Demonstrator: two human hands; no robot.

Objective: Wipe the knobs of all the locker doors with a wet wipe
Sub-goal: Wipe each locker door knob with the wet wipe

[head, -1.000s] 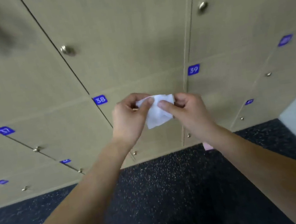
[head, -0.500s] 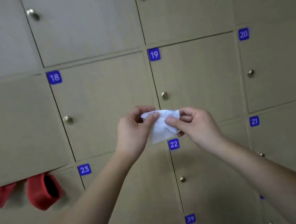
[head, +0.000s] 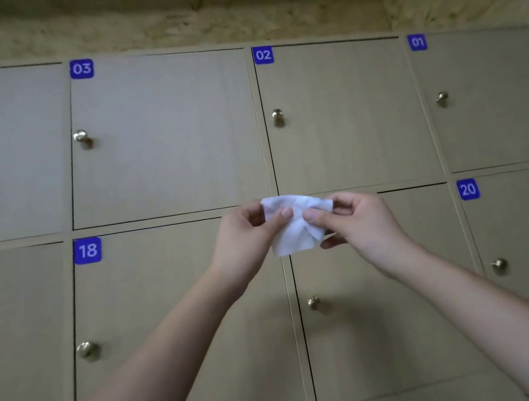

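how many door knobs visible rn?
6. Top row: on door 03, 02, 01. Lower row: 18, middle door, 20. Others likely off-frame.

Stood apart on flat closed doors: 6 knobs, as at door 03 [head: 83, 139] and door 02 [head: 277, 117]; reachable from every side.

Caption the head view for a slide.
Both hands, left and right, pinch a wipe before lockers, no knob touched.

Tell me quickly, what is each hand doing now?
Left hand: closed, pinching the wet wipe.
Right hand: closed, pinching the same wipe.
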